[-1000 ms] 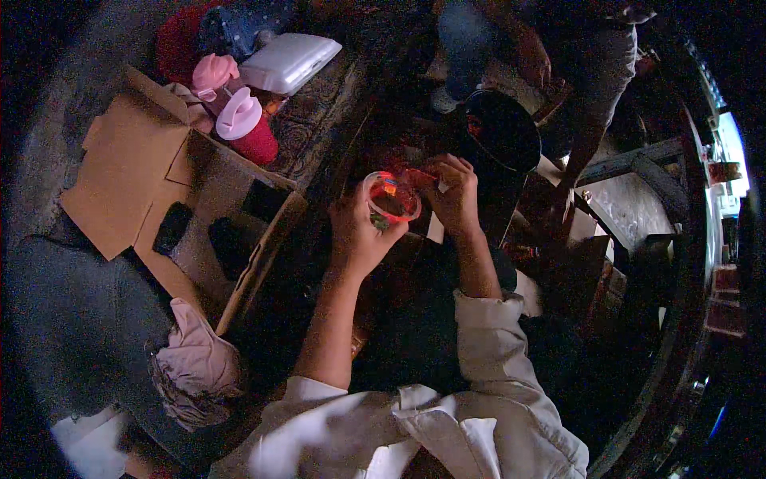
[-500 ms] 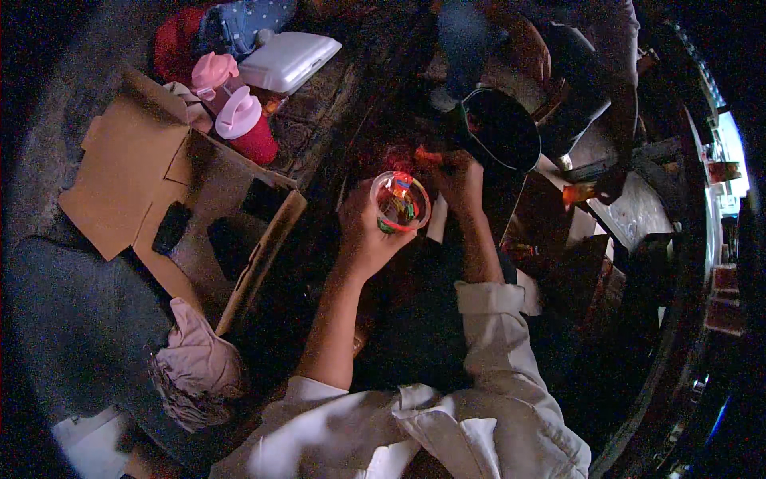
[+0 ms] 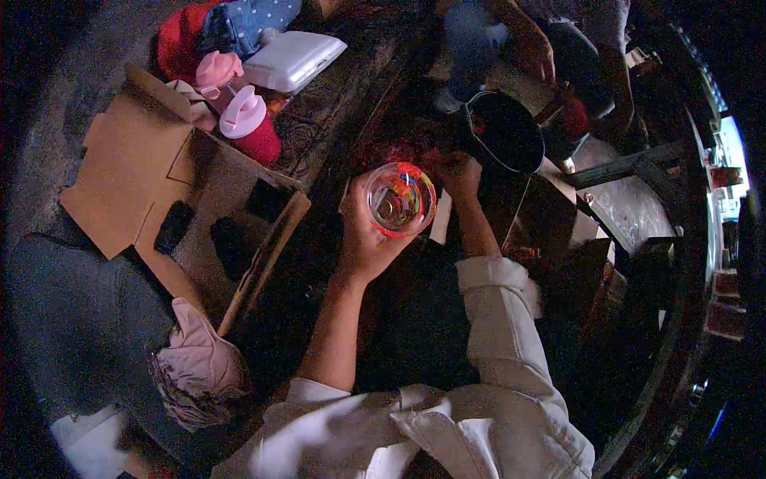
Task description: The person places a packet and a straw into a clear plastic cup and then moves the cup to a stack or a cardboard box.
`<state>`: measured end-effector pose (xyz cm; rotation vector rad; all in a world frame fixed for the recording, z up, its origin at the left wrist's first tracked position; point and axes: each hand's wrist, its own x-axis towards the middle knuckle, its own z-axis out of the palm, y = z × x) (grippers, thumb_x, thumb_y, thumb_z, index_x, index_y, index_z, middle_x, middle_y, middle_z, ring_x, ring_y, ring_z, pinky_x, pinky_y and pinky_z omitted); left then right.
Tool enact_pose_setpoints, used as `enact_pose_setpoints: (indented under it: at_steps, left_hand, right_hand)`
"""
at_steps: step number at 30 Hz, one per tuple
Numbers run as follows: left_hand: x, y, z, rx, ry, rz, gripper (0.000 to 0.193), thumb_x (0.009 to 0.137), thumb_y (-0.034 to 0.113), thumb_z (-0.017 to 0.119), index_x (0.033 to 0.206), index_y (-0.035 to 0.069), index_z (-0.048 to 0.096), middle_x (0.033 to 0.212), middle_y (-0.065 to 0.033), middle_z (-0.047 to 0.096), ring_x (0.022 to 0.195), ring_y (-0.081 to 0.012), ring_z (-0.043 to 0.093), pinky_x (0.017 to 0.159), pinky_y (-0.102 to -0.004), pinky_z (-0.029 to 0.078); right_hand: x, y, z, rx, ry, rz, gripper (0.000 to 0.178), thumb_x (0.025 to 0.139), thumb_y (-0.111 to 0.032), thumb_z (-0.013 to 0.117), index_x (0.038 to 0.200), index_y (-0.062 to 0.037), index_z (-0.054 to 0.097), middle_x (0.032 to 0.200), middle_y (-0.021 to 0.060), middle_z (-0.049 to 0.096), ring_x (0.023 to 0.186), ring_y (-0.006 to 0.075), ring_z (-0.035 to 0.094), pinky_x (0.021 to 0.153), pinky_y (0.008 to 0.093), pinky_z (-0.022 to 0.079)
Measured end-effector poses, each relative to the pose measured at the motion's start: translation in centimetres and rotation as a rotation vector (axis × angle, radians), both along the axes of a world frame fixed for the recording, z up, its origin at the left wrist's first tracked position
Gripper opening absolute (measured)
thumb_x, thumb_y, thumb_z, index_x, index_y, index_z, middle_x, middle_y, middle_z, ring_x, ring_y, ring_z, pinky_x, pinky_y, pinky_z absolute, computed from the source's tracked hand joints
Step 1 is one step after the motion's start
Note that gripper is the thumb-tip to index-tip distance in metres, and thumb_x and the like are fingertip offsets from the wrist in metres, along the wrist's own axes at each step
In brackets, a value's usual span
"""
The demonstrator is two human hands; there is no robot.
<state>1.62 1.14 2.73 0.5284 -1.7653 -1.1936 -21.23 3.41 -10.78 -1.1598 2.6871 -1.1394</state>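
Observation:
My left hand point(image 3: 369, 243) is wrapped round a clear round plastic container point(image 3: 390, 209). Its rim faces up, and red, orange and green colours show through its wall. Just to the right and a little farther off, my right hand point(image 3: 461, 177) has its fingers drawn together, apart from the container. A dim reddish patch shows at those fingertips, but the dark hides what it is. A black bucket point(image 3: 504, 132) with a thin handle stands beyond my right hand.
An open cardboard box point(image 3: 128, 172) lies at left. Behind it are pink-lidded bottles point(image 3: 242, 113) and a white foam box point(image 3: 294, 61). Another person's hand point(image 3: 538, 57) is at the far right, near a red object point(image 3: 574, 117). A wooden frame point(image 3: 630, 166) stands right.
The container has tipped so its opening faces me more. The orange thing at my right fingertips has dimmed from sight. The other person's orange item at right has moved away.

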Motion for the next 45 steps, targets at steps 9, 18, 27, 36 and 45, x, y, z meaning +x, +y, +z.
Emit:
enact_pose_setpoints:
  at_steps: [9,18,27,36,45]
  left_hand:
    - [0.2,0.1,0.7,0.102,0.012,-0.039,0.061,0.065,0.019,0.078,0.114,0.001,0.045,0.106,-0.0134,0.055,0.099,-0.0234,0.056,0.085,-0.0343,0.045]
    - [0.1,-0.6,-0.6,0.228,0.127,0.203,0.057,0.068,0.018,0.076,0.112,0.0,0.046,0.105,-0.0126,0.055,0.099,-0.0218,0.055,0.087,-0.0339,0.044]
    - [0.8,-0.9,-0.4,0.122,0.081,0.296,0.058,0.068,0.016,0.076,0.114,0.0,0.044,0.106,-0.0134,0.055,0.097,-0.0221,0.056,0.087,-0.0338,0.045]
    - [0.5,-0.8,-0.3,0.137,0.064,0.283,0.061,0.068,0.017,0.076,0.116,-0.001,0.043,0.108,-0.0147,0.055,0.1,-0.0236,0.056,0.088,-0.0355,0.044]
    - [0.1,-0.6,-0.6,0.098,0.043,0.302,0.057,0.069,0.019,0.076,0.113,0.0,0.045,0.107,-0.0154,0.056,0.097,-0.0244,0.058,0.085,-0.035,0.046]
  right_hand:
    - [1.5,-1.1,1.4,-0.098,0.012,0.054,0.032,0.068,-0.035,0.072,0.074,-0.0045,0.068,0.072,0.0169,0.064,0.068,0.0343,0.063,0.061,0.0391,0.05]
    - [2.0,-0.6,3.3,-0.141,-0.008,0.181,0.018,0.069,-0.017,0.072,0.082,-0.0055,0.069,0.074,0.0138,0.064,0.074,0.0284,0.064,0.067,0.0355,0.05]
    - [2.7,-1.5,2.7,-0.321,-0.325,0.077,0.049,0.071,-0.01,0.074,0.116,-0.003,0.056,0.092,0.0105,0.065,0.081,0.0208,0.062,0.072,0.0307,0.05]
    - [-1.2,0.2,-1.5,-0.267,-0.432,0.066,0.043,0.069,-0.009,0.076,0.108,0.0003,0.06,0.088,0.0101,0.066,0.073,0.014,0.061,0.063,0.0268,0.05]
    - [-0.4,0.2,0.4,-0.333,-0.762,-0.019,0.033,0.075,-0.004,0.068,0.107,-0.0011,0.061,0.092,0.0112,0.065,0.076,0.0143,0.061,0.065,0.0271,0.05]
